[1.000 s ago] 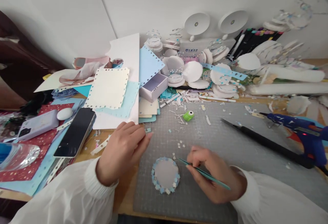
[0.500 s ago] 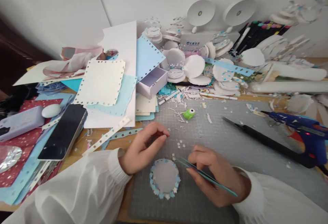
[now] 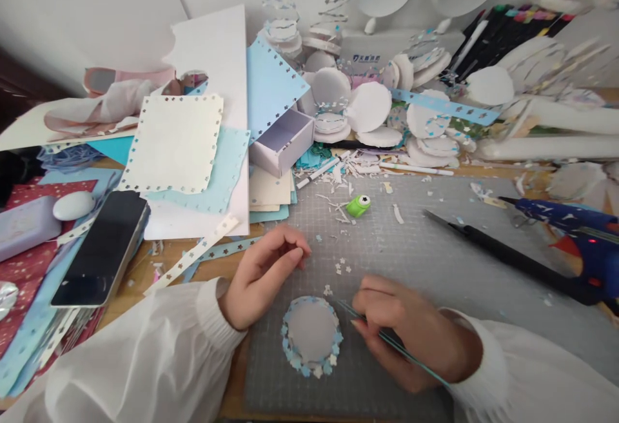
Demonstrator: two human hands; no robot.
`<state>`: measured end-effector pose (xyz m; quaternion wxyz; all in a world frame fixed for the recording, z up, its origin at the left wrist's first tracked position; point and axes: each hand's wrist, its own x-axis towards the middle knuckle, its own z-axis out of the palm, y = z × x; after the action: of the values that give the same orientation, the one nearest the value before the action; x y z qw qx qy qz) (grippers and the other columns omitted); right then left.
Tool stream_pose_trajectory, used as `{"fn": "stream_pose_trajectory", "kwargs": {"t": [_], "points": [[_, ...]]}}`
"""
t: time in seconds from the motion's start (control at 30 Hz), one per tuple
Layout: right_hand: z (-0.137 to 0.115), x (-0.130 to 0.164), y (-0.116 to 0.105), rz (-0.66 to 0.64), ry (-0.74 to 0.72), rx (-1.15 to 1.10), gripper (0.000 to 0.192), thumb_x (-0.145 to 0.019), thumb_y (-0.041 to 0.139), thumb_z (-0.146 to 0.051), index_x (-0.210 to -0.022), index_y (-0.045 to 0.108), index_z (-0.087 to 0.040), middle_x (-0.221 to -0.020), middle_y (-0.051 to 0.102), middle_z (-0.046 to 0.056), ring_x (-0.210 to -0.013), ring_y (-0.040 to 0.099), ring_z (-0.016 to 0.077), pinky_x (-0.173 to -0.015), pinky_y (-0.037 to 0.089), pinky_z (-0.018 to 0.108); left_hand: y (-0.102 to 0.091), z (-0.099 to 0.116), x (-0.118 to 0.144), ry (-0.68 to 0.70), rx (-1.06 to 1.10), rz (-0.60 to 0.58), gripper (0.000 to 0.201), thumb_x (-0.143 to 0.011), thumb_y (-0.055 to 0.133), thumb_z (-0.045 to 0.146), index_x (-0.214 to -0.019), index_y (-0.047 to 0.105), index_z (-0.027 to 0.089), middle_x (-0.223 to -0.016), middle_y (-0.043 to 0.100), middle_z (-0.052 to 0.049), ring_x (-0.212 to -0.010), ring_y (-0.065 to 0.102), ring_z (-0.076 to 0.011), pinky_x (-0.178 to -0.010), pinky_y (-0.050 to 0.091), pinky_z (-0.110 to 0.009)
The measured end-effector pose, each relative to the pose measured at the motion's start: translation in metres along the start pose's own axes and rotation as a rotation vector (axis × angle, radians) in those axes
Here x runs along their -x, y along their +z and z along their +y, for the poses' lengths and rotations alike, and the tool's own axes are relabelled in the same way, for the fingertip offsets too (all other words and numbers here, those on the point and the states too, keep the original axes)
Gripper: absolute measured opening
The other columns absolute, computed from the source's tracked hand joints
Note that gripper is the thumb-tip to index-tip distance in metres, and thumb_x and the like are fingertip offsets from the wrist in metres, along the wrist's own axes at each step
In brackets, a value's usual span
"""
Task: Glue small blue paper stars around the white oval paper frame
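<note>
My right hand [image 3: 396, 329] is closed around thin teal tweezers [image 3: 403, 351]. Their tips point left, close to a small white paper flower [image 3: 327, 290] on the grey cutting mat [image 3: 382, 391]. A round white disc [image 3: 314, 329], ringed with pale blue and white paper flowers, lies on the mat between my hands. Above it are several loose white flowers [image 3: 341, 267]. My left hand [image 3: 265, 275] rests at the disc's upper left, fingers loosely curled and thumb near the index fingertip, with nothing visible in them.
A green flower punch [image 3: 358, 206] stands farther back among paper scraps. On the right lie a black-handled knife [image 3: 512, 255] and a blue glue gun [image 3: 580, 236]. Punched paper sheets [image 3: 174, 142] and a phone [image 3: 99, 249] are at left; stacked white discs [image 3: 370, 107] line the back.
The tweezers' arms look closer together, and their tips remain near the same white flower. My left hand has shifted slightly left. The camera view has shifted a little, moving the background upward.
</note>
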<state>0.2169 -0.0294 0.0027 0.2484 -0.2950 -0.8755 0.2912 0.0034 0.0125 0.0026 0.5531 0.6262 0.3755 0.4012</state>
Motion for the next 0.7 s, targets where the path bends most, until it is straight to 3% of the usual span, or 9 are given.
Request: {"fn": "stream_pose_trajectory", "kwargs": {"t": [0.23, 0.37, 0.5, 0.7], "points": [[-0.003, 0.000, -0.001, 0.377, 0.053, -0.297, 0.026, -0.077, 0.045, -0.002, -0.079, 0.030, -0.023, -0.063, 0.044, -0.004, -0.056, 0.040, 0.0116, -0.052, 0.036, 0.026, 0.000, -0.001, 0.000, 0.111, -0.138, -0.048, 0.013, -0.087, 0.050, 0.018, -0.088, 0.062, 0.014, -0.081, 0.058, -0.007, -0.076, 0.055, -0.0162, -0.069, 0.045, -0.028], [-0.005, -0.005, 0.003, 0.557, 0.232, -0.503, 0.020, -0.086, 0.043, -0.011, -0.084, 0.029, -0.024, -0.062, 0.046, -0.004, -0.054, 0.041, 0.0120, -0.050, 0.038, 0.025, 0.001, -0.002, 0.000, 0.170, -0.213, -0.147, 0.019, -0.083, 0.058, 0.016, -0.101, 0.064, 0.015, -0.089, 0.062, -0.010, -0.079, 0.057, -0.0172, -0.070, 0.049, -0.029], [-0.001, -0.009, 0.009, 0.596, 0.326, -0.719, 0.018, -0.090, 0.046, -0.021, -0.083, 0.029, -0.025, -0.061, 0.046, -0.005, -0.055, 0.043, 0.0115, -0.050, 0.038, 0.023, 0.003, -0.001, -0.001, 0.183, -0.214, -0.195, 0.025, -0.079, 0.065, 0.021, -0.104, 0.065, 0.016, -0.091, 0.064, -0.011, -0.080, 0.059, -0.0178, -0.070, 0.050, -0.029], [0.002, -0.009, 0.014, 0.584, 0.370, -0.819, 0.018, -0.090, 0.048, -0.024, -0.083, 0.031, -0.024, -0.065, 0.048, -0.004, -0.057, 0.045, 0.0109, -0.051, 0.038, 0.023, 0.004, -0.001, -0.003, 0.188, -0.191, -0.200, 0.007, -0.082, 0.061, 0.015, -0.082, 0.067, 0.013, -0.073, 0.065, -0.008, -0.071, 0.059, -0.0158, -0.067, 0.049, -0.027]]}}
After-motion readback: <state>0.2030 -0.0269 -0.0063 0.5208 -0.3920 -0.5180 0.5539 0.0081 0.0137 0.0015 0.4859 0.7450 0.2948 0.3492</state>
